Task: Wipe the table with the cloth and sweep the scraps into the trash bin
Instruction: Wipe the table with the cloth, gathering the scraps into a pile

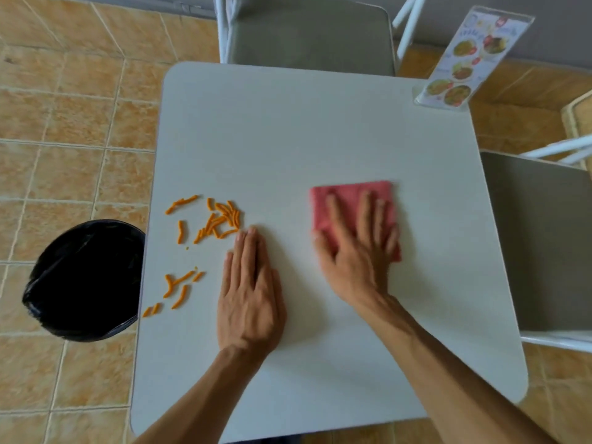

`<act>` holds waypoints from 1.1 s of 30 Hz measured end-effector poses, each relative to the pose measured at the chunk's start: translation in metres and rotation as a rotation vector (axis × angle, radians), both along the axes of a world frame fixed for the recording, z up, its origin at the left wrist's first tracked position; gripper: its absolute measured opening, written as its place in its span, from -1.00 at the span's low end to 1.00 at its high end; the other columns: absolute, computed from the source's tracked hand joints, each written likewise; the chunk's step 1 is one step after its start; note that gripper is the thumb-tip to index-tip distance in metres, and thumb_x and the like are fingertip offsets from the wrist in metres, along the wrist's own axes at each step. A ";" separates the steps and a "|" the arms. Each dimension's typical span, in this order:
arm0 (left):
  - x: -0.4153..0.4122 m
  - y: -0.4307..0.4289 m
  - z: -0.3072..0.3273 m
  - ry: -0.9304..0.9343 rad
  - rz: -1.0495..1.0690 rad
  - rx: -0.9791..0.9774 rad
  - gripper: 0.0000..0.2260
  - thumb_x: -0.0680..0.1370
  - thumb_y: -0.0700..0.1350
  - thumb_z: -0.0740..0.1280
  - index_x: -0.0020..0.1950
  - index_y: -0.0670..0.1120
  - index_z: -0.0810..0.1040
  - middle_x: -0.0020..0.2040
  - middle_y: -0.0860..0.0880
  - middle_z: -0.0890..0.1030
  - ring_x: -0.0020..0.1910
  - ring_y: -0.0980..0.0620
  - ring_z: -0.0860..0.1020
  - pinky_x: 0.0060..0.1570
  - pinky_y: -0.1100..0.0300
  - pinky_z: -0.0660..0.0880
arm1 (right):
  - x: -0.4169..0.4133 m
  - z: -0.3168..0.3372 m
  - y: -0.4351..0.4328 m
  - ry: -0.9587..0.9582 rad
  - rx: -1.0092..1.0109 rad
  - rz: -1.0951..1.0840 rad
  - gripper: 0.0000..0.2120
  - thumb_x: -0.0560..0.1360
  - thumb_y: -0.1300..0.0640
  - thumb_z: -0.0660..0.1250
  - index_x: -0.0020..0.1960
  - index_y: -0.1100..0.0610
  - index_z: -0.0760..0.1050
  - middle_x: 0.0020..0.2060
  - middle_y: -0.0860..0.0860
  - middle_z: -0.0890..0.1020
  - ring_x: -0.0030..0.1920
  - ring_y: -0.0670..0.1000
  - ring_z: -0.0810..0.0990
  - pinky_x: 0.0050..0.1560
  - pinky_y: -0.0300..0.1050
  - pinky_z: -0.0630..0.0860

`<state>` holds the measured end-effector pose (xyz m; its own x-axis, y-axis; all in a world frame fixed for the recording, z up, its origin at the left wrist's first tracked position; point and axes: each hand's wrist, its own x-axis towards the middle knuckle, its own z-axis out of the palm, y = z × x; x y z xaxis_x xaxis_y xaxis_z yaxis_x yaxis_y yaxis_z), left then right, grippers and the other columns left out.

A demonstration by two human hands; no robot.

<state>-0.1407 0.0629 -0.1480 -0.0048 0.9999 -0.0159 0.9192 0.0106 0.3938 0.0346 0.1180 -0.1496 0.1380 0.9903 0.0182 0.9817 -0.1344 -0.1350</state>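
A pink folded cloth [344, 195] lies flat on the white square table [304, 129], right of centre. My right hand [355, 248] presses on it, palm down, fingers spread. My left hand [251, 293] lies flat on the bare tabletop, fingers together, its fingertips just right of the scraps. Several orange stick-shaped scraps [213, 221] are scattered near the table's left edge, with a second loose group [177, 288] nearer to me. A round trash bin [86, 280] lined with a black bag stands on the floor, tucked against the table's left edge.
A clear menu stand [461, 68] sits on the table's far right corner. A grey chair [307, 33] stands behind the table and another [544, 245] at its right side. The floor is orange tile.
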 end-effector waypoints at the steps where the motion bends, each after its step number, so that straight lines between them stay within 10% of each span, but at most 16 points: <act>1: 0.000 0.000 0.000 -0.003 -0.003 -0.003 -0.51 0.64 -0.09 0.03 0.55 -0.25 0.17 0.59 -0.16 0.15 0.59 -0.08 0.06 0.55 0.02 0.01 | 0.005 0.002 -0.003 -0.026 -0.031 0.182 -0.41 0.59 -0.33 0.04 0.60 -0.27 0.14 0.65 0.14 0.07 0.64 0.27 -0.01 0.53 0.35 -0.01; 4: -0.001 0.001 -0.002 0.005 -0.010 0.029 -0.51 0.64 -0.10 0.06 0.54 -0.26 0.19 0.58 -0.18 0.15 0.58 -0.11 0.08 0.55 -0.01 0.04 | 0.054 0.011 0.008 -0.070 -0.036 0.411 -0.47 0.62 -0.31 -0.01 0.58 -0.31 0.14 0.65 0.02 0.10 0.65 0.16 0.02 0.55 0.28 0.07; 11: 0.004 -0.001 0.000 0.036 -0.004 0.062 -0.50 0.62 -0.10 0.06 0.54 -0.26 0.19 0.57 -0.20 0.17 0.58 -0.15 0.09 0.55 -0.01 0.03 | 0.068 -0.002 -0.053 0.006 0.185 -0.580 -0.52 0.63 -0.14 0.14 0.54 -0.11 0.37 0.56 0.20 0.31 0.57 0.28 0.24 0.43 0.44 0.25; 17: 0.007 -0.001 0.004 0.041 0.001 -0.015 -0.46 0.60 -0.06 0.01 0.54 -0.27 0.16 0.58 -0.23 0.13 0.58 -0.18 0.05 0.54 -0.10 0.02 | 0.063 0.014 -0.130 0.009 -0.029 0.318 -0.50 0.68 -0.19 0.00 0.61 -0.23 0.13 0.65 -0.01 0.10 0.65 0.12 -0.03 0.59 0.24 0.01; 26: 0.033 -0.077 0.015 0.033 -0.066 -0.097 -0.46 0.63 -0.02 -0.05 0.57 -0.24 0.08 0.61 -0.17 0.01 0.60 -0.10 -0.08 0.56 -0.02 -0.15 | 0.118 0.003 -0.184 0.049 0.058 -0.720 -0.47 0.67 -0.16 0.00 0.62 -0.10 0.17 0.63 0.12 0.15 0.63 0.23 0.08 0.53 0.38 0.11; 33: 0.028 -0.078 0.013 0.065 -0.102 -0.119 -0.44 0.64 0.04 -0.11 0.59 -0.20 0.01 0.62 -0.10 -0.04 0.60 -0.03 -0.14 0.54 0.12 -0.27 | 0.089 0.014 -0.217 -0.038 -0.107 0.160 -0.48 0.70 -0.17 -0.07 0.64 -0.21 -0.07 0.66 0.05 -0.04 0.65 0.18 -0.08 0.59 0.34 -0.03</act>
<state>-0.1129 -0.0152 -0.1349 0.0919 0.9862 -0.1375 0.9413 -0.0410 0.3352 0.1240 -0.0988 -0.1356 -0.0198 0.9961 -0.0864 0.9958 0.0119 -0.0906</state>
